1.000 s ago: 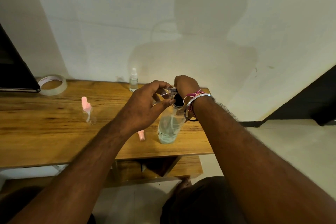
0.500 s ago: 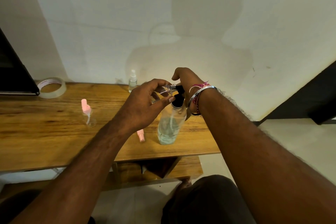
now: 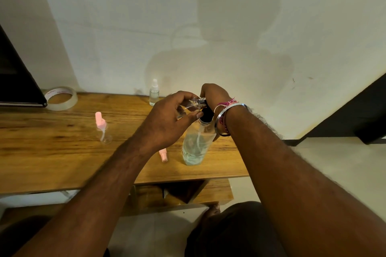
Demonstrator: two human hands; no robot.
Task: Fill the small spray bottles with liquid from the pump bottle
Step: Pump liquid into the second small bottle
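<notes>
a: the fingers [image 3: 189, 116] of the left hand [image 3: 167, 125] curl round a small clear spray bottle [image 3: 193, 104], pinching it on its side with its open neck turned toward the black pump head [image 3: 206, 113] of the pump bottle [image 3: 196, 144]

b: and the right hand [image 3: 213, 95]?

a: it sits on top of the pump head, just behind the small bottle's neck, fingers bent over it and out of sight from here, so i cannot tell how tight the grip is. a metal bangle [image 3: 223, 119] and pink threads [image 3: 226, 103] ring that wrist

b: where does the pump bottle stand?

a: upright near the front edge of the wooden table [image 3: 52, 152], part full of pale liquid. a loose pink spray cap [image 3: 163, 155] lies just left of its base

b: the other small bottles?

a: a clear one with a pink sprayer top [image 3: 102, 129] stands well to the left of the pump bottle. another with a white top [image 3: 154, 92] stands behind the pump bottle, close to the wall [image 3: 208, 16], and looks to hold liquid

b: anything else?

a: a roll of clear tape [image 3: 61, 98] far left of the pump bottle at the table's back edge, beside a dark slab [image 3: 14, 81] that i cannot make out
</notes>
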